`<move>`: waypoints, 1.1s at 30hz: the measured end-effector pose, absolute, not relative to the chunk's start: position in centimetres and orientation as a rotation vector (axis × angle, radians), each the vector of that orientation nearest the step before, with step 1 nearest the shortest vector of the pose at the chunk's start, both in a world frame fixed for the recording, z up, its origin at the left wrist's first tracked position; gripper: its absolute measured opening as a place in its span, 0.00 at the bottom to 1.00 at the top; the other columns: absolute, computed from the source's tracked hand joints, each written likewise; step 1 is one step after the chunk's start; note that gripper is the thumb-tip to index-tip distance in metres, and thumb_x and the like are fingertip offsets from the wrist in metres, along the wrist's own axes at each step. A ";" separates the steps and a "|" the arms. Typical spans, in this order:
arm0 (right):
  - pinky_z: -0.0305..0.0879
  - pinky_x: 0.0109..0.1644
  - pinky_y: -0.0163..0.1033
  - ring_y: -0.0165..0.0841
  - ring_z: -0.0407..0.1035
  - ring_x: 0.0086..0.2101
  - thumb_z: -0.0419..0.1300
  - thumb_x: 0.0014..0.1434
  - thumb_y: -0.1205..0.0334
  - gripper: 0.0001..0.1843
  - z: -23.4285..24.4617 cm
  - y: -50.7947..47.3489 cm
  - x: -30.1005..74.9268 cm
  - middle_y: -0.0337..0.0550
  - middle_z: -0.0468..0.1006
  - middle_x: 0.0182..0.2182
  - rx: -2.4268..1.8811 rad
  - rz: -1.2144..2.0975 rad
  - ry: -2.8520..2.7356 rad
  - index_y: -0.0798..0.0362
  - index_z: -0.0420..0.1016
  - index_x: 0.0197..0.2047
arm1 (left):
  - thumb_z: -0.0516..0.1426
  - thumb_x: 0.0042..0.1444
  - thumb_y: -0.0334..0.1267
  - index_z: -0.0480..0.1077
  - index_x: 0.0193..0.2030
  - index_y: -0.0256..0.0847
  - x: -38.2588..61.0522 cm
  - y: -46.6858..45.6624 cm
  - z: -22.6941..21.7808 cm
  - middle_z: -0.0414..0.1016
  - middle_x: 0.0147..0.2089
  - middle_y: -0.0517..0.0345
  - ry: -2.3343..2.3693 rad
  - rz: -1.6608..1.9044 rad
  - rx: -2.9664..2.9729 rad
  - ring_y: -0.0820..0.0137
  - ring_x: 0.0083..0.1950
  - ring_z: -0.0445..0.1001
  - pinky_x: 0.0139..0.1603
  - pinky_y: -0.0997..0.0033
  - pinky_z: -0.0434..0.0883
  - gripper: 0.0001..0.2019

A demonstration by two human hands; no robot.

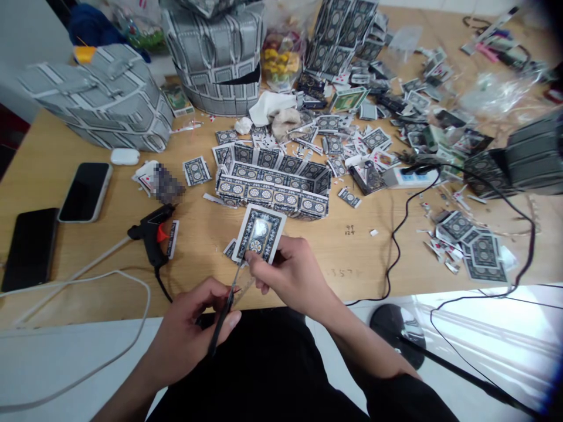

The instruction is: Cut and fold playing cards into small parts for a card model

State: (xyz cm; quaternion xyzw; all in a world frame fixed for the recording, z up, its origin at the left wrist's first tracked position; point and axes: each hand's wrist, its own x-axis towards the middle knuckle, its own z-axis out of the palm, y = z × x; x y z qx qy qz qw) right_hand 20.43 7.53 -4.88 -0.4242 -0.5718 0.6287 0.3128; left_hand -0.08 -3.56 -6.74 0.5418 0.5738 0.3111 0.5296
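Observation:
My left hand is closed around black-handled scissors, near the table's front edge. Their thin blade reaches up to the lower edge of a playing card, which my right hand pinches between thumb and fingers. The card shows its dark patterned back and a white border. Just beyond it stands an open-topped rectangular box built from folded cards. A small card piece lies partly hidden behind the held card.
A glue gun with an orange trigger lies left, near two phones. Woven grey bags stand behind. Card scraps cover the back right, beside a power strip. More cards lie right.

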 end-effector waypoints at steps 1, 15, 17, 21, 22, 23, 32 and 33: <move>0.66 0.23 0.31 0.26 0.70 0.18 0.64 0.63 0.67 0.12 -4.9 7.5 20.5 0.32 0.74 0.18 -1.117 1.665 -1.504 0.51 0.71 0.28 | 0.63 0.68 0.41 0.70 0.39 0.43 -0.1 -3.6 -6.7 0.74 0.33 0.62 1.370 0.741 1.296 0.71 0.33 0.75 0.37 0.72 0.71 0.08; 0.67 0.23 0.30 0.26 0.71 0.18 0.65 0.64 0.66 0.13 -4.6 7.7 20.7 0.33 0.75 0.18 -1.132 1.701 -1.491 0.52 0.72 0.27 | 0.63 0.69 0.41 0.70 0.39 0.44 0.2 -3.7 -7.1 0.75 0.32 0.63 1.373 0.759 1.308 0.72 0.32 0.75 0.35 0.73 0.70 0.09; 0.67 0.23 0.29 0.26 0.71 0.18 0.65 0.63 0.67 0.12 -4.5 7.8 20.7 0.32 0.75 0.18 -1.133 1.725 -1.466 0.52 0.72 0.27 | 0.63 0.69 0.42 0.70 0.39 0.43 0.3 -3.8 -7.0 0.75 0.32 0.62 1.369 0.768 1.303 0.71 0.33 0.76 0.36 0.73 0.71 0.09; 0.68 0.22 0.28 0.25 0.70 0.17 0.65 0.61 0.67 0.10 -4.3 7.9 20.7 0.32 0.75 0.18 -1.136 1.790 -1.396 0.52 0.73 0.28 | 0.62 0.70 0.41 0.71 0.40 0.43 0.5 -3.7 -6.8 0.76 0.32 0.61 1.335 0.780 1.285 0.71 0.33 0.77 0.36 0.72 0.71 0.08; 0.68 0.21 0.28 0.25 0.70 0.17 0.66 0.61 0.66 0.10 -4.3 7.9 20.6 0.32 0.75 0.18 -1.133 1.809 -1.378 0.52 0.73 0.27 | 0.63 0.70 0.41 0.71 0.40 0.43 0.5 -3.7 -6.7 0.77 0.32 0.61 1.325 0.778 1.279 0.71 0.33 0.77 0.36 0.73 0.71 0.08; 0.68 0.21 0.28 0.25 0.70 0.17 0.66 0.60 0.66 0.11 -4.3 8.0 20.6 0.32 0.75 0.18 -1.130 1.824 -1.361 0.52 0.73 0.27 | 0.63 0.70 0.41 0.71 0.40 0.43 0.4 -3.7 -6.7 0.78 0.32 0.61 1.318 0.775 1.274 0.71 0.33 0.77 0.37 0.73 0.71 0.07; 0.68 0.24 0.29 0.25 0.70 0.18 0.64 0.62 0.68 0.11 -4.4 7.8 20.6 0.31 0.74 0.17 -1.098 1.759 -1.458 0.52 0.73 0.28 | 0.64 0.68 0.40 0.71 0.40 0.43 0.3 -3.4 -6.5 0.78 0.32 0.61 1.351 0.795 1.271 0.70 0.33 0.77 0.38 0.71 0.72 0.07; 0.67 0.24 0.29 0.25 0.69 0.18 0.64 0.62 0.68 0.11 -4.4 7.8 20.6 0.31 0.74 0.17 -1.093 1.754 -1.465 0.52 0.72 0.28 | 0.64 0.68 0.40 0.71 0.40 0.43 0.3 -3.5 -6.5 0.78 0.33 0.61 1.352 0.799 1.273 0.70 0.33 0.78 0.38 0.71 0.72 0.07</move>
